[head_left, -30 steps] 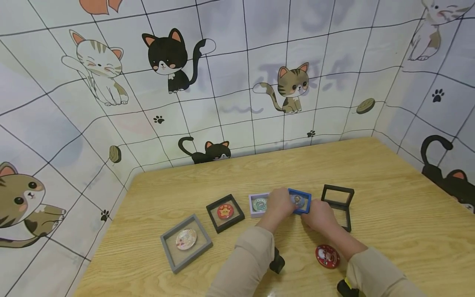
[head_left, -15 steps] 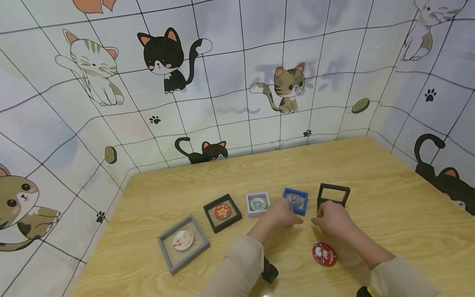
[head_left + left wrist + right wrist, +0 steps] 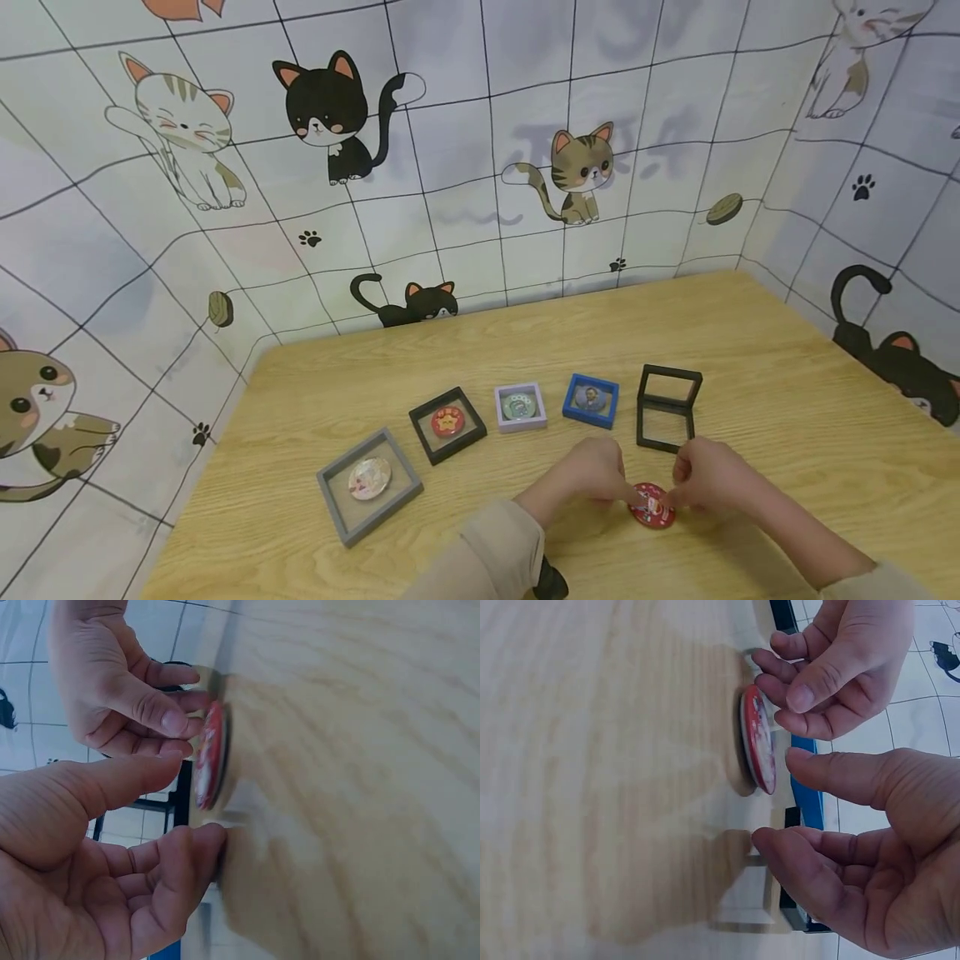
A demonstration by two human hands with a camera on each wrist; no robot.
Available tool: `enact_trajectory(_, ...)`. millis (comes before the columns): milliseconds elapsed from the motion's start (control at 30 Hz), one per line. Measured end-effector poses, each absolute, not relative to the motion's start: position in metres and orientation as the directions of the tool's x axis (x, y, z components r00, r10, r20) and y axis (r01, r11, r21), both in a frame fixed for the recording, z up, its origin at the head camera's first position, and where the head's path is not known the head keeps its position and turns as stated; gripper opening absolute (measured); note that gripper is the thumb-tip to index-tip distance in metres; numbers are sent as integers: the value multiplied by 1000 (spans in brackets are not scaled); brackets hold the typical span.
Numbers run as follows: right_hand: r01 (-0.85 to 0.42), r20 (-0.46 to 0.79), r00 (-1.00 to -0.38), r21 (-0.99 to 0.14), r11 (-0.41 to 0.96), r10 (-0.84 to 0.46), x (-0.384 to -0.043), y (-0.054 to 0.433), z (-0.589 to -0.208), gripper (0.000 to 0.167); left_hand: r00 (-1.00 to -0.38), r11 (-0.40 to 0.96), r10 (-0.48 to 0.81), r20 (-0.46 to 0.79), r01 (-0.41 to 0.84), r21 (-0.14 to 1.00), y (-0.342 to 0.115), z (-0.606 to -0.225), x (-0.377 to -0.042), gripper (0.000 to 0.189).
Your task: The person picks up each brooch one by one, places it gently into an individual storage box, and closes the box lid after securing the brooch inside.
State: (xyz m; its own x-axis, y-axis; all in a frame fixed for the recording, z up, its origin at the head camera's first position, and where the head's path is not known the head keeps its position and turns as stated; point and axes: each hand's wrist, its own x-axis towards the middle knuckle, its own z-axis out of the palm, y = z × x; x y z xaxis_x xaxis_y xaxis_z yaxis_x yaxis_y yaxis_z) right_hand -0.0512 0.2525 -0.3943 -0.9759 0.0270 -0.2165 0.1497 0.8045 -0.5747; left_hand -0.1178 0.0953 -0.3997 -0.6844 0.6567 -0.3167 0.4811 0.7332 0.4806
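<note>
A round red button badge (image 3: pixel 652 508) with a printed figure lies on the wooden table. My left hand (image 3: pixel 592 471) is at its left edge and my right hand (image 3: pixel 708 473) at its right edge. In the left wrist view, the left thumb and fingers stay spread apart beside the badge (image 3: pixel 212 757). From the right wrist view, the right thumb and fingertips also have a gap between them, with the badge (image 3: pixel 757 740) beyond. Whether any fingertip touches the rim is hard to tell. Behind the hands, a black hinged display frame (image 3: pixel 666 408) stands open, with no badge in it.
Left of the black frame, a row holds a blue frame (image 3: pixel 611 403), a lilac frame (image 3: pixel 542 407), another black frame (image 3: pixel 448 455) and a larger grey frame (image 3: pixel 382 523), each with a round badge inside. Cat-patterned walls (image 3: pixel 465 192) border the table.
Both hands have let go of the blue frame, which now lies beside the lilac one. They have come nearer to the person, down to the red badge.
</note>
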Motion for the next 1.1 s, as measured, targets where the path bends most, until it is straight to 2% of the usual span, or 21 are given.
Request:
enact_trajectory(100, 180, -252, -967, -599, 780, 30, -45, 253, -397, 27, -697, 756, 641, -323, 501, 420, 99, -399, -113, 52)
enact_trajectory(233, 199, -254, -966, -605, 771, 49, -42, 249, -400, 27, -718, 782, 610, -335, 478, 399, 102, -401, -110, 46)
enact_trajectory(433, 212, -238, -968, -609, 764, 79, -39, 243, -404, 23, -724, 785, 603, -335, 463, 412, 104, -402, -108, 39)
enact_trajectory(700, 217, -219, -970, -616, 757, 100, -39, 239, -407, 23, -732, 778, 612, -299, 487, 397, 105, -404, -106, 40)
enact_trajectory(1100, 259, -204, -965, -641, 722, 165, -38, 238, -412, 22, -790, 766, 560, -250, 380, 518, 108, -404, -106, 26)
